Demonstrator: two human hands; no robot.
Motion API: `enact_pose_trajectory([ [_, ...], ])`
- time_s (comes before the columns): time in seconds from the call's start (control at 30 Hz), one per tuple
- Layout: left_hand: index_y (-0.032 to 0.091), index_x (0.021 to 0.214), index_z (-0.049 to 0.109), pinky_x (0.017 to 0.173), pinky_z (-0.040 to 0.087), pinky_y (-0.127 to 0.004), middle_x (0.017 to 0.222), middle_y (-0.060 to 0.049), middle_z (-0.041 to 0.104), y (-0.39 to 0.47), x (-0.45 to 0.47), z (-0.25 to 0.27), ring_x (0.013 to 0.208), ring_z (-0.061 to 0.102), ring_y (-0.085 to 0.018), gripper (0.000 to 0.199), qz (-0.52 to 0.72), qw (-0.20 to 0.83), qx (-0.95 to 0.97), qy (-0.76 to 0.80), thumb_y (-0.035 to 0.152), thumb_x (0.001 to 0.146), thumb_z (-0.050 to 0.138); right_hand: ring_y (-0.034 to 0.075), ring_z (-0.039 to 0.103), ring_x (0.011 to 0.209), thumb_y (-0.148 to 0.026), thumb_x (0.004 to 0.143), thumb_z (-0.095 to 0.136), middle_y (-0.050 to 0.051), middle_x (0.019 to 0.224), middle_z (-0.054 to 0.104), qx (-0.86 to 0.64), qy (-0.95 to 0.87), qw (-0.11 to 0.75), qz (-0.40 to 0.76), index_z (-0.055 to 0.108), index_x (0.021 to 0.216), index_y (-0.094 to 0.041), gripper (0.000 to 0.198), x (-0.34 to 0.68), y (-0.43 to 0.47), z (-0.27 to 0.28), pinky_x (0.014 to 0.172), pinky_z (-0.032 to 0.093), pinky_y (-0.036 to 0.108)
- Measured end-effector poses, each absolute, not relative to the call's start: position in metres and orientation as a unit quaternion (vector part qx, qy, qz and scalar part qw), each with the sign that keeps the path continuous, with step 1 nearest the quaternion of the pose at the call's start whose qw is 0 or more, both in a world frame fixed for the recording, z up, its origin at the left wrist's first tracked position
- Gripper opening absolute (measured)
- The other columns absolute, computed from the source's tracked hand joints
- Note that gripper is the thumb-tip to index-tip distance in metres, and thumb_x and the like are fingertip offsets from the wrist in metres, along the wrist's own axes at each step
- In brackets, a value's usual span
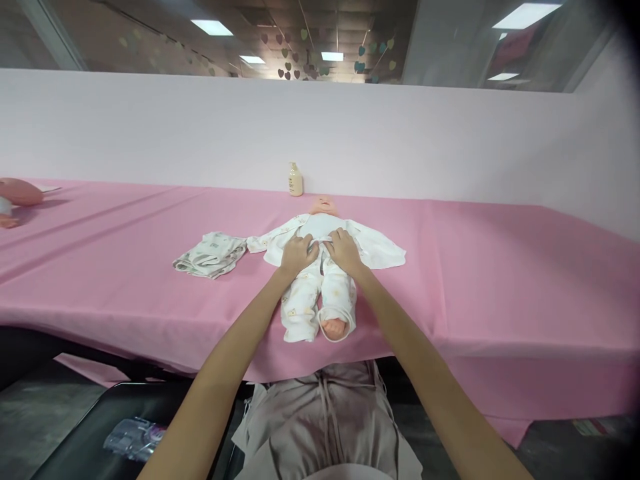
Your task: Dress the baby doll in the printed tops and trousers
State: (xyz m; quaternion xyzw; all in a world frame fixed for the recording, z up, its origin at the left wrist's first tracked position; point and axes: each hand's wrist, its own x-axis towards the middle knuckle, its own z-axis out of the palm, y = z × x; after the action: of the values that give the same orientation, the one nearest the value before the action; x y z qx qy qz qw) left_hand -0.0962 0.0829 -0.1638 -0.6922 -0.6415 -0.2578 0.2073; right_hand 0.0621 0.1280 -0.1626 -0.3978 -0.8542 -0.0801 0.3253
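Observation:
A baby doll [325, 206] lies on its back, head toward the wall and feet toward me. A white top [377, 248] spreads out to both sides of its body. White printed pants [303, 303] cover its legs; one bare foot shows at the right cuff, while the left cuff hides the other. My left hand [299, 255] is closed on the pants' waistband at the doll's belly. On the waistband's right side, my right hand [344, 250] grips the cloth with bent fingers. The fingertips of both hands are partly hidden.
Folded printed cloth [213, 255] lies left of the doll on the pink-covered table [500, 280]. A pump bottle [295, 180] stands by the wall. Part of another doll [20, 192] shows at far left. Below, a clear plastic bottle [133, 439] rests on a black chair [95, 407].

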Motion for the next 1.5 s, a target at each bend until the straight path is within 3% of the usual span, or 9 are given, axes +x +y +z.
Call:
enact_pose_trajectory([
  [0.13,0.018,0.086,0.062,0.061,0.037,-0.030,0.068,-0.007,0.063,0.079,-0.091,-0.163,0.066,0.060,-0.023,0.033,-0.259,0.169,-0.677,-0.668,0.036,0.092,0.035,0.029,0.049,0.099,-0.035,0.096,0.042,0.016,0.103,0.057,-0.403,-0.867,0.259,-0.138,0.056,0.104,-0.010,0.030,0.068,0.113,-0.162,0.083,0.038,0.038],
  [0.27,0.018,0.088,0.062,0.063,0.038,-0.031,0.073,-0.008,0.066,0.070,-0.089,-0.160,0.072,0.062,-0.024,0.033,-0.252,0.147,-0.667,-0.685,0.040,0.092,0.038,0.031,0.048,0.097,-0.033,0.097,0.038,0.018,0.101,0.058,-0.399,-0.873,0.223,-0.170,0.055,0.106,-0.009,0.031,0.074,0.099,-0.164,0.083,0.037,0.042],
  [0.57,0.013,0.113,0.053,0.087,0.041,-0.041,0.105,-0.013,0.061,0.020,-0.101,-0.164,0.098,0.056,-0.030,0.056,-0.252,0.095,-0.766,-0.584,0.061,0.083,0.051,0.030,0.049,0.100,-0.057,0.091,0.043,0.015,0.106,0.059,-0.420,-0.870,0.235,-0.107,0.055,0.108,-0.011,0.051,0.097,0.074,-0.176,0.083,0.038,0.040],
  [0.77,0.016,0.105,0.055,0.072,0.042,-0.035,0.086,-0.009,0.066,0.011,-0.088,-0.153,0.082,0.062,-0.027,0.032,-0.181,0.044,-0.753,-0.631,0.043,0.090,0.047,0.030,0.052,0.097,-0.049,0.090,0.049,0.012,0.096,0.063,-0.435,-0.869,0.223,-0.079,0.058,0.095,-0.014,0.037,0.097,0.062,-0.173,0.082,0.038,0.039],
  [0.97,0.018,0.101,0.056,0.065,0.042,-0.032,0.087,-0.007,0.067,0.007,-0.090,-0.154,0.080,0.063,-0.026,0.025,-0.212,0.006,-0.736,-0.642,0.039,0.089,0.048,0.028,0.055,0.091,-0.045,0.089,0.053,0.012,0.090,0.063,-0.436,-0.868,0.238,-0.026,0.058,0.092,-0.015,0.031,0.094,0.055,-0.170,0.082,0.041,0.038],
  [1.1,0.019,0.116,0.053,0.087,0.044,-0.037,0.110,-0.010,0.061,-0.016,-0.098,-0.156,0.102,0.058,-0.027,0.045,-0.272,-0.030,-0.764,-0.585,0.052,0.087,0.049,0.032,0.050,0.111,-0.059,0.077,0.062,0.016,0.114,0.057,-0.402,-0.872,0.263,0.091,0.052,0.119,-0.013,0.063,0.113,0.039,-0.174,0.094,0.041,0.044],
  [1.2,0.021,0.141,0.034,0.101,0.038,-0.043,0.133,-0.014,0.047,-0.044,-0.102,-0.154,0.122,0.045,-0.031,0.076,-0.236,-0.098,-0.780,-0.571,0.061,0.080,0.056,0.032,0.028,0.137,-0.064,0.072,0.064,0.015,0.151,0.025,-0.357,-0.879,0.220,0.225,0.018,0.148,-0.021,0.098,0.133,0.024,-0.178,0.106,0.035,0.047],
  [1.3,0.027,0.150,0.014,0.107,0.033,-0.046,0.150,-0.014,0.024,-0.064,-0.102,-0.153,0.136,0.028,-0.034,0.095,-0.198,-0.172,-0.771,-0.580,0.065,0.075,0.059,0.030,0.008,0.145,-0.065,0.069,0.066,0.011,0.158,0.002,-0.339,-0.872,0.187,0.301,-0.002,0.151,-0.025,0.114,0.144,0.019,-0.181,0.113,0.025,0.049],
  [1.5,0.026,0.150,0.009,0.107,0.034,-0.048,0.148,-0.015,0.018,-0.058,-0.090,-0.156,0.136,0.027,-0.035,0.103,-0.246,-0.181,-0.739,-0.601,0.056,0.071,0.068,0.036,0.024,0.138,-0.065,0.061,0.072,0.016,0.154,0.017,-0.394,-0.843,0.226,0.290,0.013,0.150,-0.024,0.115,0.135,0.018,-0.177,0.101,0.039,0.052],
])
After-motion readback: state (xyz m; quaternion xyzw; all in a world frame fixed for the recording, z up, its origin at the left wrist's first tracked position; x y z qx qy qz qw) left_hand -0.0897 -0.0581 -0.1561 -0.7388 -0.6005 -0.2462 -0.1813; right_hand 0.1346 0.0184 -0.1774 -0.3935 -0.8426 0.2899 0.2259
